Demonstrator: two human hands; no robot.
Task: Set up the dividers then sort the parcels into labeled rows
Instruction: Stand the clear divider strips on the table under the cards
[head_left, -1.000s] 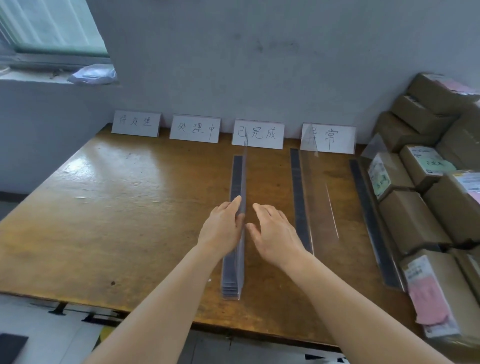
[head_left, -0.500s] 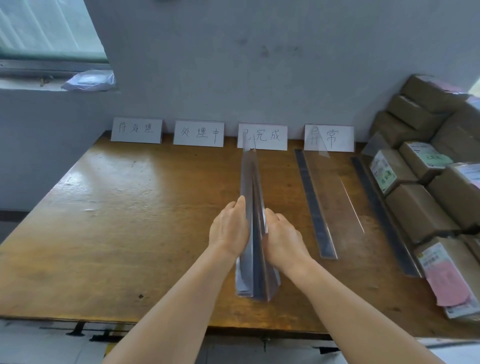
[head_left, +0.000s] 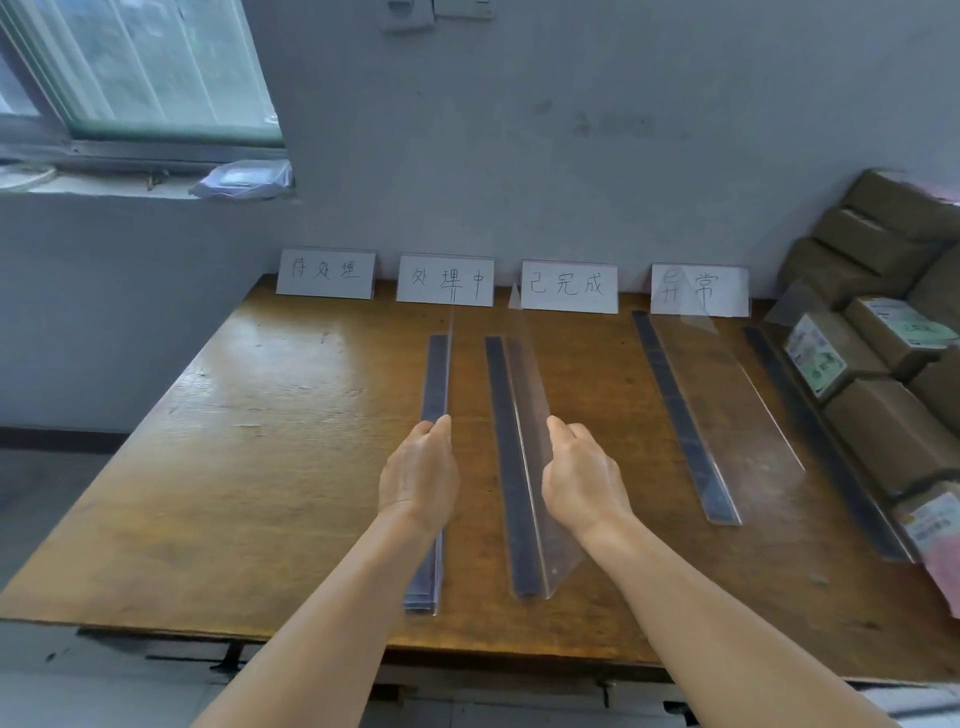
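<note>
While apart, both hands (head_left: 418, 480) (head_left: 584, 478) grip upright dividers (head_left: 436, 379).

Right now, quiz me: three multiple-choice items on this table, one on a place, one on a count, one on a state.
1. Where do the parcels lie?
A. at the table's right edge
B. under the window
C. in front of the leftmost card

2. How many label cards stand along the wall?
A. two
B. four
C. six

3. What is the right hand doing?
A. resting flat on the table
B. lifting a parcel
C. holding a clear divider

Key: 1 A, the brown boxes are stacked on the right side. 2 B, four white handwritten cards stand in a row. 3 C, its fingers curl round the clear sheet's upright edge, while the left hand holds the divider stack.
</note>
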